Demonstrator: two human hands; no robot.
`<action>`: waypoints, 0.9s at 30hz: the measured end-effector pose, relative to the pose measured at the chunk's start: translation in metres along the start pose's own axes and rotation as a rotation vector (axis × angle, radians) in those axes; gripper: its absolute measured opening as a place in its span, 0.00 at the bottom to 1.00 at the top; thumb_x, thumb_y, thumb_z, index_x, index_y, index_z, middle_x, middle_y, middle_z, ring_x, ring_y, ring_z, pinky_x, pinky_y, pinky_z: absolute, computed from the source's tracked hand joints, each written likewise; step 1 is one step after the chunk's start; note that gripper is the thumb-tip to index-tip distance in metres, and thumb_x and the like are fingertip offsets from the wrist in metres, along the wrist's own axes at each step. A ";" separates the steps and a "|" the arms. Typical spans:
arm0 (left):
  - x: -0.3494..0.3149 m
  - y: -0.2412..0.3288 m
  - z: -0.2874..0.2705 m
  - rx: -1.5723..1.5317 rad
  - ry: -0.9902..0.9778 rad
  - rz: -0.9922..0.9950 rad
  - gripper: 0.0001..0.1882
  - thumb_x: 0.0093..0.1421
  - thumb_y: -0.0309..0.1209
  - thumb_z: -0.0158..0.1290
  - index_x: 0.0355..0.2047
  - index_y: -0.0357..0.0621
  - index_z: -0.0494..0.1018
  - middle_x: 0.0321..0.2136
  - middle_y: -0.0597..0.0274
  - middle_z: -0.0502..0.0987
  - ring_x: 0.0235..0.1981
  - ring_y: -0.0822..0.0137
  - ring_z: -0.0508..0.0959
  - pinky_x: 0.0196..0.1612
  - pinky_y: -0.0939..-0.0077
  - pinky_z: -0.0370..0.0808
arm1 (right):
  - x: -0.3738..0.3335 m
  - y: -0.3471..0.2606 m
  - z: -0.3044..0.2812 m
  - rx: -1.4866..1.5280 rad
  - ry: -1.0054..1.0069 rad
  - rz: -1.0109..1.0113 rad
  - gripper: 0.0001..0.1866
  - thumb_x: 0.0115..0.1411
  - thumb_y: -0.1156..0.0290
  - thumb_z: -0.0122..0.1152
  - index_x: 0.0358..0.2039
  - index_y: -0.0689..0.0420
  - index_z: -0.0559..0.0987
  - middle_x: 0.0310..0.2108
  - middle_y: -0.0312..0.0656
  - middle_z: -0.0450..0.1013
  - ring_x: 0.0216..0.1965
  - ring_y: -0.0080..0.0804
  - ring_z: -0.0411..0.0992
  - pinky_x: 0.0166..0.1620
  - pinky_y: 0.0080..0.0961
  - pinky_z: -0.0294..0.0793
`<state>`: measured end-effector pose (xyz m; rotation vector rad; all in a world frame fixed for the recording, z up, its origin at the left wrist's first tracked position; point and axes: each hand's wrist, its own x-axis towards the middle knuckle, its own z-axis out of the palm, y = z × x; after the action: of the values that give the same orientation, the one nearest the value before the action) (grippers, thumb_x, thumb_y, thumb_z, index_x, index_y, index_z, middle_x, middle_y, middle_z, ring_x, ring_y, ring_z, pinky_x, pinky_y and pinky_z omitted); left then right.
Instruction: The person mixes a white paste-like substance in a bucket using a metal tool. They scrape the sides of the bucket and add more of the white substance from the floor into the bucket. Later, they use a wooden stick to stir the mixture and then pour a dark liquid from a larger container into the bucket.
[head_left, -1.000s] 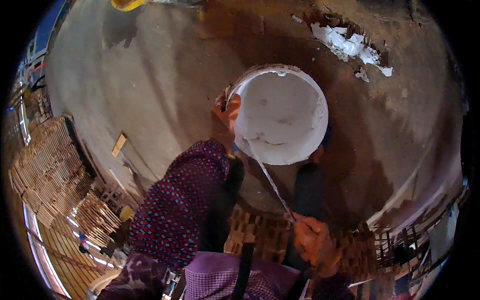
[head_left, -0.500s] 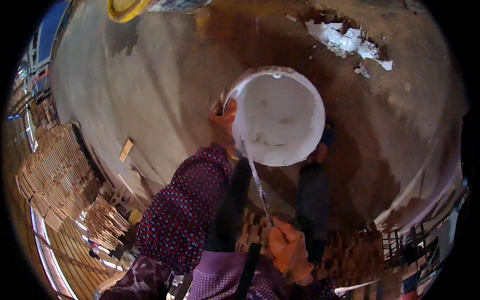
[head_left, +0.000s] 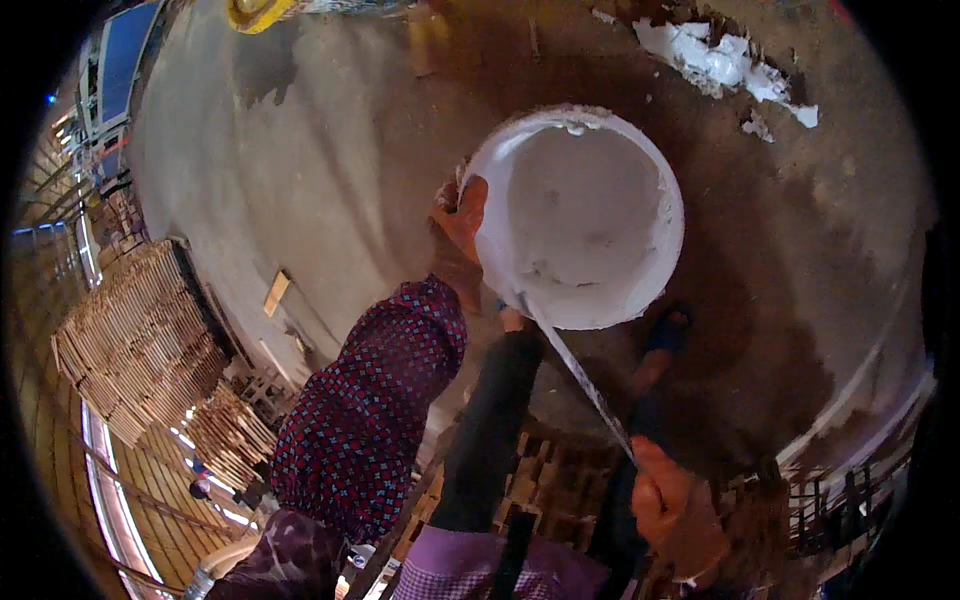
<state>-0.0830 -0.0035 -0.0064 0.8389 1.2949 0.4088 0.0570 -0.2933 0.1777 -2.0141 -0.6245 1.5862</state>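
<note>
A white bucket (head_left: 672,205) stands on the floor in front of me, holding a smooth greyish-white paste or liquid (head_left: 590,200). My left hand (head_left: 462,222), in an orange glove, is closed over the bucket's left rim, thumb on the inner wall. Low on the right, my right hand (head_left: 665,490), also gloved in orange, grips the near end of a thin white-smeared stick (head_left: 580,375). The stick slants up to the bucket's near-left rim, and its far tip cannot be made out there.
White splatter (head_left: 720,62) lies on the floor at the far right. A yellow-rimmed container (head_left: 258,14) stands at the far left. Stacked wooden slats (head_left: 145,340) and a small wood piece (head_left: 277,293) are on the left. My sandalled foot (head_left: 672,325) is beside the bucket.
My right hand has moved right with the stick, which now slants more. The bucket and my left hand on its rim appear slightly farther right and higher, partly because the whole view shifted.
</note>
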 end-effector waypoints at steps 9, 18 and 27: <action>-0.001 0.005 0.002 0.019 0.078 0.051 0.23 0.57 0.41 0.61 0.49 0.45 0.72 0.39 0.68 0.76 0.37 0.70 0.76 0.40 0.74 0.73 | 0.010 -0.005 -0.011 0.033 -0.095 0.068 0.18 0.56 0.76 0.57 0.48 0.53 0.76 0.37 0.51 0.77 0.28 0.49 0.75 0.33 0.35 0.74; 0.003 0.007 -0.013 0.277 -0.020 0.079 0.19 0.59 0.38 0.59 0.46 0.39 0.74 0.40 0.68 0.76 0.38 0.73 0.75 0.42 0.74 0.73 | -0.018 0.010 0.021 -0.178 0.109 -0.205 0.18 0.57 0.74 0.60 0.49 0.55 0.74 0.39 0.46 0.77 0.31 0.42 0.76 0.36 0.30 0.75; 0.001 0.002 0.003 0.347 0.021 0.134 0.22 0.60 0.37 0.57 0.52 0.39 0.72 0.44 0.66 0.75 0.43 0.73 0.73 0.50 0.78 0.68 | 0.043 0.033 0.049 0.230 0.005 0.040 0.14 0.59 0.76 0.56 0.47 0.58 0.77 0.39 0.49 0.77 0.34 0.44 0.77 0.38 0.32 0.76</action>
<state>-0.0793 -0.0026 -0.0053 1.2206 1.3539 0.3021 0.0200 -0.2865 0.1151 -1.8706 -0.3823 1.5963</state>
